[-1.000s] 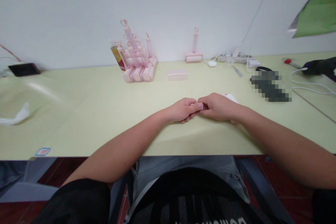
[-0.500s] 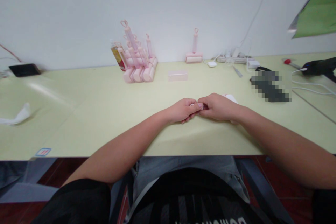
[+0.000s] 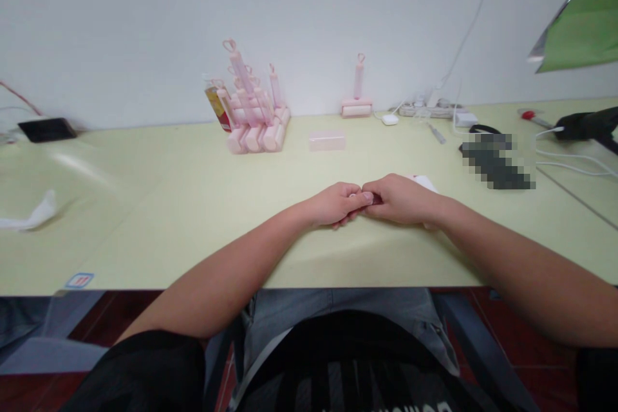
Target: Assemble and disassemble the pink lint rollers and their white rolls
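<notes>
My left hand (image 3: 338, 201) and my right hand (image 3: 398, 198) meet over the table, with fingertips touching. Both are closed, and the left thumb lies across towards the right fingers. A small pale edge shows between the left thumb and fingers; what it belongs to is hidden. Partly under my right hand and wrist lies a white thing with a bit of red (image 3: 425, 183), mostly covered. Beyond the hands, a pale pink box-shaped cover (image 3: 327, 140) rests on the table.
Several pink lint rollers (image 3: 253, 135) stand clustered at the back, beside a yellow and red packet (image 3: 218, 106). Another lint roller (image 3: 356, 108) stands by the wall. To the right are a power strip (image 3: 432, 109), cables and a dark blurred-out object (image 3: 497, 164). A black phone-like slab (image 3: 47, 129) lies left.
Hardly anything differs. Both hands keep the same closed pose together, and the whole view has shifted very slightly.
</notes>
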`<state>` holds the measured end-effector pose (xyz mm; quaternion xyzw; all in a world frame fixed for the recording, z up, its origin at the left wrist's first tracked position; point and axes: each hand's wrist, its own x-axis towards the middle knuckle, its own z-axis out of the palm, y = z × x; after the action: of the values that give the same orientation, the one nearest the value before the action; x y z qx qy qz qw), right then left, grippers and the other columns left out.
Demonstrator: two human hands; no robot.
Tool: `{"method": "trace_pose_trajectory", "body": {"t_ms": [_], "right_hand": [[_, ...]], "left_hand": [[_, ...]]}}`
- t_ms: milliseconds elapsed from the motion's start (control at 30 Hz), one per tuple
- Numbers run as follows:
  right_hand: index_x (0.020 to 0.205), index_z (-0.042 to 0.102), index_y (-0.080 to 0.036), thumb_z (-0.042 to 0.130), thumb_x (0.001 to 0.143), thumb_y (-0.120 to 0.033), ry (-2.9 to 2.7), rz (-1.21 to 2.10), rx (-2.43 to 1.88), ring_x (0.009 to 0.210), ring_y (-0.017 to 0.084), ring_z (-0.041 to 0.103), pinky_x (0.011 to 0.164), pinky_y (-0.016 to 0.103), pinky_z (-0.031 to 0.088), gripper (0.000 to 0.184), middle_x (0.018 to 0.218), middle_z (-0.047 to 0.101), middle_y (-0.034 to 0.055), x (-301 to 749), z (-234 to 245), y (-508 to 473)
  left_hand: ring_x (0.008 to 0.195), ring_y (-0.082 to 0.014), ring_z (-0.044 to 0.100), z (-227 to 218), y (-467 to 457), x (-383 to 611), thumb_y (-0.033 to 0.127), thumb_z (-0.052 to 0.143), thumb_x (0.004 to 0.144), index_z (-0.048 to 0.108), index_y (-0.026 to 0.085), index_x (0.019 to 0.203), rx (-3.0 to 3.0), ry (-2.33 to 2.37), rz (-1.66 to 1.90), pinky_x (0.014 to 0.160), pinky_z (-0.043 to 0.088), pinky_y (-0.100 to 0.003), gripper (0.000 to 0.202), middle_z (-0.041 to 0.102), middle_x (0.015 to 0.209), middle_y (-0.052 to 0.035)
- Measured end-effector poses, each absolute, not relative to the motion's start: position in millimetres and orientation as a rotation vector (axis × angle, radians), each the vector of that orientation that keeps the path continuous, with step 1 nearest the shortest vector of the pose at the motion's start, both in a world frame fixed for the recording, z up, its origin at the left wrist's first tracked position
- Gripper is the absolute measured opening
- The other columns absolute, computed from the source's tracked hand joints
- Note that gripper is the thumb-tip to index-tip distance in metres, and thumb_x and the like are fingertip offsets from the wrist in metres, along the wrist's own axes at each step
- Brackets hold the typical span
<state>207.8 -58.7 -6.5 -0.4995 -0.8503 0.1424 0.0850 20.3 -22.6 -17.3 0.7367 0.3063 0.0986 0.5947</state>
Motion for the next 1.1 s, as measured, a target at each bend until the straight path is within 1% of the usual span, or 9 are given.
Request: {"method": "trace_pose_trajectory", "body": {"t_ms": [233,567,800,1100], "right_hand": [[0.087,0.069,-0.019,0.055,0.083,-0.032,-2.537,0.446,-1.472,0.065,0.014,0.058,0.056,0.023,0.030,0.019,0.079,0.071,0.0041,205.9,-4.4,-59.9],[0.082,0.068,-0.018,0.055,0.084,-0.033,-2.534,0.409,-1.503,0.062,0.014,0.056,0.054,0.024,0.028,0.020,0.076,0.070,0.0045,207.7,-9.7,-57.8],[0.081,0.067,-0.018,0.053,0.085,-0.035,-2.549,0.384,-1.519,0.062,0.014,0.054,0.055,0.025,0.027,0.022,0.074,0.069,0.0049,208.4,-12.1,-57.1],[0.082,0.068,-0.018,0.052,0.086,-0.036,-2.554,0.381,-1.522,0.061,0.014,0.054,0.054,0.025,0.025,0.024,0.074,0.069,0.0058,208.5,-11.3,-57.3]], "left_hand": [[0.043,-0.0048,0.042,-15.0,-17.5,17.9,0.054,0.049,0.088,0.049,0.017,0.079,1.748,0.696,0.175,0.036,0.034,-0.016,0.038,0.049,0.061,0.0034],[0.041,-0.0049,0.039,-19.8,-19.6,18.7,0.057,0.050,0.087,0.047,0.018,0.080,1.794,0.691,0.263,0.037,0.029,-0.017,0.040,0.047,0.059,0.0043],[0.047,-0.0068,0.038,-20.6,-18.4,19.5,0.058,0.049,0.086,0.052,0.015,0.073,2.009,0.695,0.381,0.045,0.027,-0.020,0.045,0.045,0.055,0.0034],[0.061,-0.0100,0.041,-23.7,-15.3,19.6,0.056,0.047,0.087,0.054,0.015,0.073,2.197,0.693,0.437,0.056,0.029,-0.023,0.045,0.049,0.064,0.0022]]}}
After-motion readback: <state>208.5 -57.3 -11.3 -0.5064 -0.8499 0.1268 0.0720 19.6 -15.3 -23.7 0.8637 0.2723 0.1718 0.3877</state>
